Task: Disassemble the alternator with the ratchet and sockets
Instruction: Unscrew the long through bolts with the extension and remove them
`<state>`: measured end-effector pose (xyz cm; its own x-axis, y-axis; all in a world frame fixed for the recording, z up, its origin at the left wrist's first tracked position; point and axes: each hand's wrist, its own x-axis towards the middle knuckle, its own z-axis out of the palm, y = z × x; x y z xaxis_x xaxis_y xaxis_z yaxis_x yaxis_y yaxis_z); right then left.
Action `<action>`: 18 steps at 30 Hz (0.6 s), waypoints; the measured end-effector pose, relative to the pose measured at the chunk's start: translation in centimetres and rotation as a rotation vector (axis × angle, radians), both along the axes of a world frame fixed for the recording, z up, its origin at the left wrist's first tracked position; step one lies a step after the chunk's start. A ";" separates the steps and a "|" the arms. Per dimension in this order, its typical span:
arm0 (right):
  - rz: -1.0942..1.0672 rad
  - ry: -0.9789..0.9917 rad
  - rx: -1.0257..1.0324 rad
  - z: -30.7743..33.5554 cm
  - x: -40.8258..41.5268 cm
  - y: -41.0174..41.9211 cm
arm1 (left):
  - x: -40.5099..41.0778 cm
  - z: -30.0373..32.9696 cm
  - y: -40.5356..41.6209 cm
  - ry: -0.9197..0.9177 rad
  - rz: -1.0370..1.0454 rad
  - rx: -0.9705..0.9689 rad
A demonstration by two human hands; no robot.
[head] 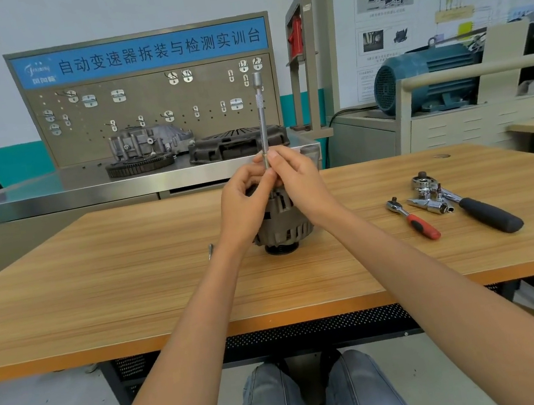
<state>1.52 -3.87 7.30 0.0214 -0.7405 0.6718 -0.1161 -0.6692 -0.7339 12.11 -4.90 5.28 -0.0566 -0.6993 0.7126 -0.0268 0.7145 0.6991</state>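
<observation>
Far left, on the wooden table [99, 296]: small metal bolt-like piece [210, 250], lying just beside the left forearm; exact kind too small to tell.

Centre left: left hand [245, 202], fingers curled, thumb and fingertips pinching the lower part of the extension bar [262, 123] just above the alternator.

Centre: alternator [284, 225], standing on the table with its pulley end down, well back from the near edge, partly hidden behind both hands. Extension bar upright over the top of the alternator, knurled band near its upper part, socket-shaped end uppermost; lower end hidden by the fingers, so contact with a fastener cannot be told.

Centre right: right hand [297, 180], fingers curled round the same bar from the other side, thumb tip pressed against the shaft opposite the left thumb.

Right, on the table, well apart from the alternator: small ratchet with red handle [413, 218]; just beside it, a cluster of chrome sockets [430, 200]; then a larger ratchet with black handle [481, 210], head among the sockets, handle pointing toward the near right.

Behind the table: steel bench with pegboard [154, 108], gearbox parts, and, far right, a blue electric motor [427, 77].
</observation>
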 end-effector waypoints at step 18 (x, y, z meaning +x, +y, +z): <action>-0.005 0.034 -0.026 -0.1 -0.1 0.0 | 0.1 0.1 0.1 -0.004 -0.038 -0.016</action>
